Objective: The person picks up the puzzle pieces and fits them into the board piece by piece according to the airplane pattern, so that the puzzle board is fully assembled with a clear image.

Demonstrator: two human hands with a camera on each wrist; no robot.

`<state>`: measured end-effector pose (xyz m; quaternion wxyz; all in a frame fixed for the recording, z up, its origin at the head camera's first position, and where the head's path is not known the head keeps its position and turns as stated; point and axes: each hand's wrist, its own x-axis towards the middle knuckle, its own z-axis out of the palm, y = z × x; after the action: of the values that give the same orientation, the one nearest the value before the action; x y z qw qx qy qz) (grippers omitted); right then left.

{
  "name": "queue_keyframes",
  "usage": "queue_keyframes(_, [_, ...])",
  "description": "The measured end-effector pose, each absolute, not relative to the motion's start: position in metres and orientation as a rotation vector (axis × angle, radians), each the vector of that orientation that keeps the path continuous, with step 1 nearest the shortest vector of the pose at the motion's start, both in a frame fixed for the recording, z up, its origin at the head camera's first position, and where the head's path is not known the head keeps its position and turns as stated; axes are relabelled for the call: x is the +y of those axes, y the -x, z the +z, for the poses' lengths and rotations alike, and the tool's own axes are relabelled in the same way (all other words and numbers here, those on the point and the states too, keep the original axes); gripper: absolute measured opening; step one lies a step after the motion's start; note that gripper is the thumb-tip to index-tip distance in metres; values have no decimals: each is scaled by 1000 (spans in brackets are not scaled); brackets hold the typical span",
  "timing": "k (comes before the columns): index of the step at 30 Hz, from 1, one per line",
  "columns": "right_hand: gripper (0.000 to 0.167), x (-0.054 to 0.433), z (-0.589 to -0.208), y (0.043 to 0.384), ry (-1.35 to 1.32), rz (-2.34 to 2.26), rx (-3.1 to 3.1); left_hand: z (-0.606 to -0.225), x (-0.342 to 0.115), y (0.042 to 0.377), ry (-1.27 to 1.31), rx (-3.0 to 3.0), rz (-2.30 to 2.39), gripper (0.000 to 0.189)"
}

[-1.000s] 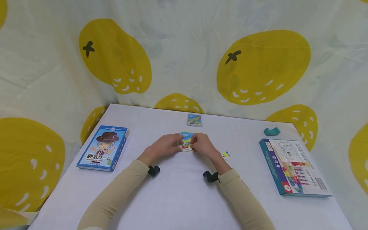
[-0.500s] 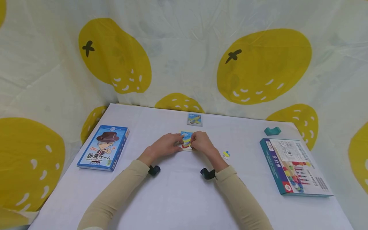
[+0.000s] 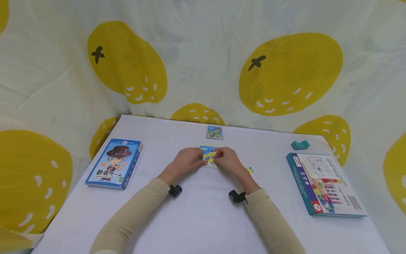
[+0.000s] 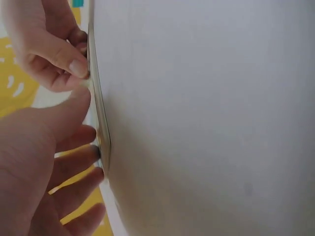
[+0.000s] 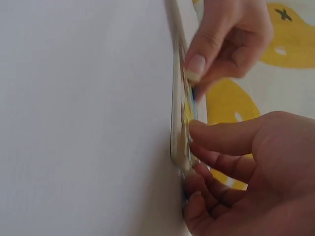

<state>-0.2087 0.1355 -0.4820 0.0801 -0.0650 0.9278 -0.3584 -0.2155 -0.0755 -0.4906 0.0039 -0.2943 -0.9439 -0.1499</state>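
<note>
A small jigsaw board (image 3: 209, 166) with a blue, yellow and red picture lies flat between the two hands. My left hand (image 3: 189, 160) rests at its left side, thumb stretched to the near edge and other fingers loosely bent. From the right, my right hand (image 3: 229, 160) pinches a puzzle piece at the board with thumb and forefinger; the fingers hide most of that piece. In the right wrist view the board's edge (image 5: 175, 123) shows almost side-on, beside the right thumb. A loose puzzle piece (image 3: 250, 170) lies right of the right hand, partly hidden by the wrist.
A small airplane picture card (image 3: 215, 132) lies behind the board. At left is a blue game box (image 3: 115, 163). A teal block (image 3: 300, 145) and a white-and-teal box (image 3: 326, 185) sit at right. A fruit-print curtain (image 3: 203, 63) hangs behind the white table (image 3: 203, 218).
My right hand has shifted slightly right, baring more of the board, with red and yellow now visible. My left hand has moved a little right, its thumb reaching farther over the near edge.
</note>
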Motion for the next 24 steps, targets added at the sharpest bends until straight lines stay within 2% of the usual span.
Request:
queue_keyframes(6, [10,175,-474,202,140,-1090,2745,-490,-70,213,865,-2878,-322,26])
queue_keyframes(15, [18,238,-461,181,76,-1014,2771,-489,-69,210,869,-2917,-421,24])
queue_keyframes(24, [22,261,-469,170,139,-904,2722,-491,-73,211,899,-2940,-474,23])
